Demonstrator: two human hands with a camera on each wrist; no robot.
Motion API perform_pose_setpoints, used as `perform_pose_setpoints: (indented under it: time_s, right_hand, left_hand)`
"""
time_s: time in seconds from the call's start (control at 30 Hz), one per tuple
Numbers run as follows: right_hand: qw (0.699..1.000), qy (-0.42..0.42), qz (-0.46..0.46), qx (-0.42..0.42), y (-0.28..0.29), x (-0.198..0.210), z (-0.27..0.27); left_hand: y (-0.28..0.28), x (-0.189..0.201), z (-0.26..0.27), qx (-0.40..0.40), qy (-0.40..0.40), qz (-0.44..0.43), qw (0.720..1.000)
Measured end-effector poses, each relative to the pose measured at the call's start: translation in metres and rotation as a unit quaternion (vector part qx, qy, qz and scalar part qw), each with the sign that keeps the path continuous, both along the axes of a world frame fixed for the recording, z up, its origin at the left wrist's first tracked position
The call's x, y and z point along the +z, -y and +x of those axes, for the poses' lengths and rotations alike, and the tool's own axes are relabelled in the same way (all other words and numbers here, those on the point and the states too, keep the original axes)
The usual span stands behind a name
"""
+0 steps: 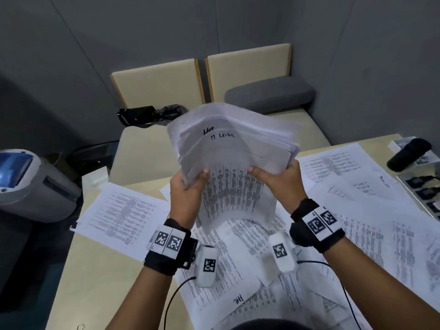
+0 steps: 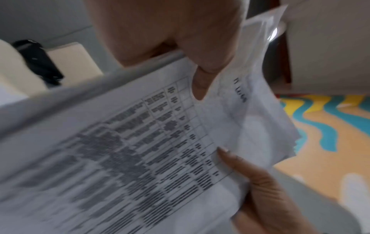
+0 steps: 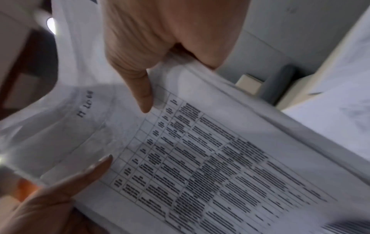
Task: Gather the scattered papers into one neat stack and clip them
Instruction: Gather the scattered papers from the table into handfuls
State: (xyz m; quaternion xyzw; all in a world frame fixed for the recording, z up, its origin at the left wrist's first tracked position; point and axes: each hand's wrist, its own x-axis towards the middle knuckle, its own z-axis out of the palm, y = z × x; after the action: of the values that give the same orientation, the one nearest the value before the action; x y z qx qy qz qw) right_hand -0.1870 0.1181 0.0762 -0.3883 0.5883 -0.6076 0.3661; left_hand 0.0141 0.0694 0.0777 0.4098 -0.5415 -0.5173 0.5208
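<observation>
A thick bundle of printed papers [image 1: 234, 163] is held upright above the table, its top edges fanned and uneven. My left hand [image 1: 188, 189] grips its left side with the thumb on the front sheet. My right hand [image 1: 278, 178] grips the right side the same way. In the left wrist view my left thumb [image 2: 200, 82] presses on the printed table sheet [image 2: 140, 150], and my right hand's thumb [image 2: 236, 159] shows lower down. In the right wrist view my right thumb [image 3: 144, 95] lies on the same sheet [image 3: 210, 158]. More loose sheets [image 1: 121, 210] lie scattered on the table. No clip is seen.
The beige table [image 1: 95, 282] is covered with sheets on the right [image 1: 357, 177] and under my arms. A tray with black parts [image 1: 421, 186] sits at the right edge. A grey-blue machine [image 1: 31, 184] stands on the left. Chairs [image 1: 157, 84] and a black bag [image 1: 138, 115] are beyond.
</observation>
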Motion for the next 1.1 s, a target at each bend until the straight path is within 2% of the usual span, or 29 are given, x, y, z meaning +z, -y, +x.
perform_pose_setpoints:
  time_s: [0.13,0.23,0.37,0.53,0.6,0.67,0.73,0.83,0.9,0.97,1.03,1.1]
  right_hand:
    - [0.995,0.021,0.095,0.018,-0.013,-0.044,-0.001]
    - [0.987,0.021,0.146,0.068,-0.02,-0.069,-0.004]
    - [0.987,0.013,0.151,0.054,-0.018,-0.078,-0.007]
    - [0.996,0.035,0.077,0.005,-0.007,-0.054,0.002]
    - [0.997,0.042,0.066,-0.005,-0.004,-0.058,0.003]
    - [0.993,0.059,0.1,0.015,-0.005,-0.078,0.003]
    - [0.98,0.047,0.183,0.06,-0.005,-0.103,0.009]
    - [0.961,-0.047,0.262,0.08,-0.001,-0.131,0.013]
    - [0.959,-0.082,0.267,0.051,0.003,-0.138,0.008]
    - [0.961,-0.119,0.245,0.048,0.005,-0.14,-0.005]
    - [0.957,-0.16,0.237,0.052,0.005,-0.147,-0.022]
    - [0.942,-0.205,0.262,0.046,-0.001,-0.157,-0.041]
  left_hand:
    - [-0.014,-0.043,0.009,-0.022,0.05,0.087,0.995]
    - [-0.021,-0.065,0.015,-0.05,0.127,0.069,0.988]
    - [-0.013,-0.068,0.014,-0.017,0.136,0.051,0.989]
    - [-0.001,-0.05,0.002,0.008,0.045,0.083,0.996]
    - [0.001,-0.052,0.003,0.015,-0.011,0.107,0.994]
    - [0.003,-0.071,0.005,-0.001,-0.014,0.148,0.989]
    - [0.002,-0.1,0.003,-0.039,0.082,0.189,0.978]
    - [0.003,-0.138,0.003,-0.06,0.25,0.175,0.95]
    - [0.009,-0.147,0.007,-0.042,0.287,0.152,0.945]
    - [0.014,-0.138,0.016,-0.026,0.33,0.107,0.938]
    - [0.021,-0.136,0.033,-0.026,0.391,0.081,0.916]
    - [0.024,-0.144,0.062,-0.004,0.426,0.106,0.898]
